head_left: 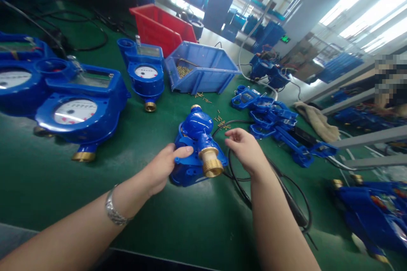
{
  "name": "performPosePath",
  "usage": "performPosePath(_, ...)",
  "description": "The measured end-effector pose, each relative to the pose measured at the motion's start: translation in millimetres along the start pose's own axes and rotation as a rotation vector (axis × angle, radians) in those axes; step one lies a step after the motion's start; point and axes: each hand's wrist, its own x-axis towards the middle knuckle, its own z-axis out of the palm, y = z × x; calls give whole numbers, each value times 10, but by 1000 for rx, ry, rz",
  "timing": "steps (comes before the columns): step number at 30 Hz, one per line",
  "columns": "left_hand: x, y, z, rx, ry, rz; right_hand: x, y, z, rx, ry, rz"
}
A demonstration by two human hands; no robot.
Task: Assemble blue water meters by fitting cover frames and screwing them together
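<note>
A blue water meter body with brass threaded ends lies on its side on the green bench mat, dial side down. My left hand grips its near left edge, thumb across the blue housing. My right hand hovers just right of the meter's brass fitting, fingers curled loosely with nothing seen in them. A black cable runs under my right wrist. Small brass screws are scattered just beyond the meter.
Assembled blue meters with white dials stand at the left and one further back. A blue bin holding brass screws and a red bin sit behind. Blue plastic covers are piled at the right, more meters at the far right.
</note>
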Motion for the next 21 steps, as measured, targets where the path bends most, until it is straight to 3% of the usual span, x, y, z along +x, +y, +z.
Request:
performPosePath(3, 14, 38, -54, 55, -53, -26, 329, -35, 7, -53, 17, 3)
performPosePath(5, 19, 47, -78, 79, -66, -44, 364, -49, -114, -121, 92, 2)
performPosePath(8, 22, 53, -91, 88, -89, -64, 127, 37, -449, -276, 214, 44)
performPosePath(12, 14, 64, -93, 112, -113, -94, -418, 392, -780, -595, 284, 244)
performPosePath(17, -20, 52, -98, 164, -193, -153, -775, 842, -701, -804, 182, 428)
performPosePath(21, -38, 20, -85, 176, -276, -195, -842, 952, -723, -799, 209, 454)
